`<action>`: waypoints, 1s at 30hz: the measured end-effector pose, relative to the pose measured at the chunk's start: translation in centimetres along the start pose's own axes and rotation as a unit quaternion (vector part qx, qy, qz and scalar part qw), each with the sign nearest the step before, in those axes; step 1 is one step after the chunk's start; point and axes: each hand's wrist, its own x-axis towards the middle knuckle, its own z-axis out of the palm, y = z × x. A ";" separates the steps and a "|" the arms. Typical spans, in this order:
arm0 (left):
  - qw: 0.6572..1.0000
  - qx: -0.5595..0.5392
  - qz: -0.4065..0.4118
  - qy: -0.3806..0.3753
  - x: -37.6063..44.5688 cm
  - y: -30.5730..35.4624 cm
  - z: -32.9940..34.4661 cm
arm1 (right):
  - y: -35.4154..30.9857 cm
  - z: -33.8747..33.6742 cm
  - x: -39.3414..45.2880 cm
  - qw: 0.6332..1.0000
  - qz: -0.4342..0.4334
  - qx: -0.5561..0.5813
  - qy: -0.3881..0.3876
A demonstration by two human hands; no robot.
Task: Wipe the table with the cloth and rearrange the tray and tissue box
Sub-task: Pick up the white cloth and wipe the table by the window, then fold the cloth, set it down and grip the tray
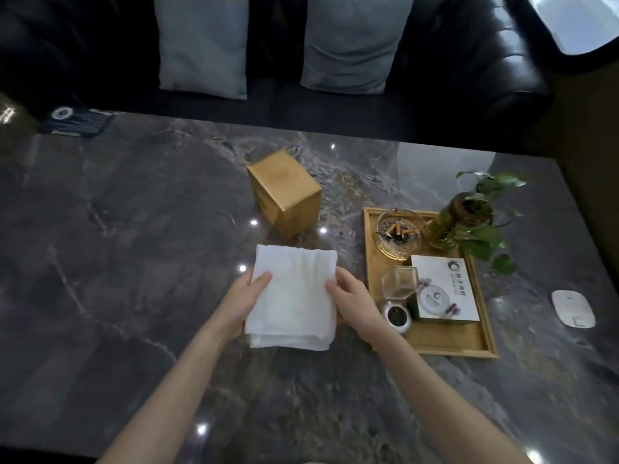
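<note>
Holding one folded white cloth between them, the left hand and right hand each close on an edge, thumbs on top, fingers curled under. The cloth sits at the middle of the dark marble counter. One gold tissue box stands just beyond it at 12 o'clock, apart from the cloth. One wooden tray lies at 3 o'clock of the cloth, carrying five things: one glass ashtray with cigarette butts, one potted plant, one white printed box, one clear glass container, one small round jar with dark contents. One white disc rests at 3 o'clock of the tray.
</note>
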 end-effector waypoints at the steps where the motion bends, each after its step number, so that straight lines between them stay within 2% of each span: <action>1: 1.000 0.017 0.005 0.010 0.7 -0.3 -0.5 | 0.0 0.5 0.6 1.000 -0.002 -0.018 0.013; 8: 0.986 0.146 0.041 0.062 3.3 -1.7 -1.7 | 1.5 2.4 3.4 0.989 0.003 -0.122 0.087; 12: 0.949 0.272 0.093 0.130 3.4 -2.1 -1.9 | 1.9 2.7 4.0 0.976 -0.004 -0.182 0.115; 15: 0.927 0.320 0.116 0.160 3.3 -2.4 -1.9 | 2.1 2.9 3.9 0.960 -0.018 -0.247 0.128; 20: 0.901 0.373 0.117 0.188 3.2 -2.9 -1.8 | 2.2 2.6 3.2 0.931 -0.025 -0.343 0.122; 23: 0.893 0.395 0.116 0.182 3.1 -2.9 -1.9 | 2.4 2.3 2.7 0.896 -0.064 -0.428 0.096; 26: 0.885 0.429 0.077 0.162 3.0 -2.4 -1.5 | 2.4 2.1 2.4 0.865 -0.092 -0.490 0.059; 28: 0.859 0.486 0.056 0.154 2.8 -1.9 -0.9 | 2.1 1.9 2.3 0.850 -0.102 -0.514 0.046; 30: 0.819 0.544 0.078 0.163 2.3 -1.4 0.0 | 1.5 1.5 2.0 0.840 -0.115 -0.529 0.036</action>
